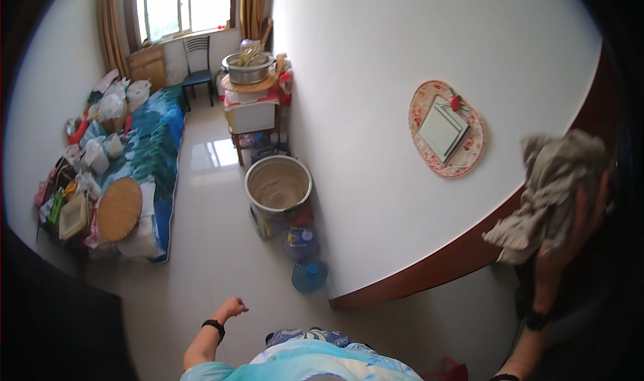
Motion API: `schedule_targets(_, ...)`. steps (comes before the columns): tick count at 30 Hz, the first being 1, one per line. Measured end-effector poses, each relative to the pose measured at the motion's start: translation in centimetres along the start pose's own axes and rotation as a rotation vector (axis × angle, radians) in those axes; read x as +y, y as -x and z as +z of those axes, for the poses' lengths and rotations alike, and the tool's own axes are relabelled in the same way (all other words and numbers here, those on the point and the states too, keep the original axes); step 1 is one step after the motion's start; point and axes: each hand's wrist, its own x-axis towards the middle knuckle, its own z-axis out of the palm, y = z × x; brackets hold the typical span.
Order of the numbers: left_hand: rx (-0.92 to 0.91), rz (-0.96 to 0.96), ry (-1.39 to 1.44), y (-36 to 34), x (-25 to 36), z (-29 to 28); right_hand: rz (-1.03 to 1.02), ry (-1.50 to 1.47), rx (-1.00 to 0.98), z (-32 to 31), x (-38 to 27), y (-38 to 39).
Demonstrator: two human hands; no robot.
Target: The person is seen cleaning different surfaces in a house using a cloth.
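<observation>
My right hand [582,214] is raised at the far right, its fingers closed on a crumpled grey-brown cloth [560,180]. The cloth lies against or just in front of a dark brown wooden trim [429,268] that edges the white wall; whether it touches is unclear. Low in the picture, left of my body, my left hand [232,307] is curled closed with nothing visible in it. To the left of the cloth, a light switch [441,131] sits on the wall inside an oval floral surround [419,106] with a red flower.
Left stands a bed [157,123] with a blue-green cover, piled with bags and a round wooden board [120,209]. Along the wall are a big metal pot [249,180], blue water jugs [309,275] and a stacked table with a steel pot [247,72]. A chair [197,78] stands near the window.
</observation>
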Motion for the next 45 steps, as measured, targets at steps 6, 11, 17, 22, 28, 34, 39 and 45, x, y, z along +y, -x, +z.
schedule_targets(6, 0.006, 0.077, 0.008, 2.6, 3.1, 0.1, 0.064, -0.052, -0.240, 5.8, -13.1, 11.8)
schedule_targets(11, -0.063, 0.302, -0.082, 1.7, 4.6, -2.5, 0.258, -0.366, -0.561, 5.9, -23.2, 13.7)
schedule_targets(17, -0.102, 0.426, 0.157, 5.0, 9.0, -13.7, 0.709, -0.917, -0.675, 13.7, -35.2, 8.3)
schedule_targets(22, -0.310, 0.729, 0.619, 8.8, 9.7, -21.1, 0.572, -1.503, -0.665, 19.6, -46.1, -5.3)
schedule_targets(28, 0.046, 0.642, 1.105, 9.4, 3.0, -27.7, 0.352, -1.428, -0.597, 23.9, -52.8, -13.8)
schedule_targets(34, 0.349, 0.522, 0.996, 8.0, -1.1, -33.7, 0.683, -1.703, -0.905, 28.8, -54.3, -17.9)
schedule_targets(39, 0.452, 0.462, 1.097, 5.0, -0.5, -38.4, 0.795, -1.853, -0.848, 36.8, -56.1, -20.3)
schedule_targets(45, 0.541, 0.425, 1.154, -3.1, -1.9, -46.1, 1.146, -2.049, -0.748, 46.9, -56.0, -25.0)
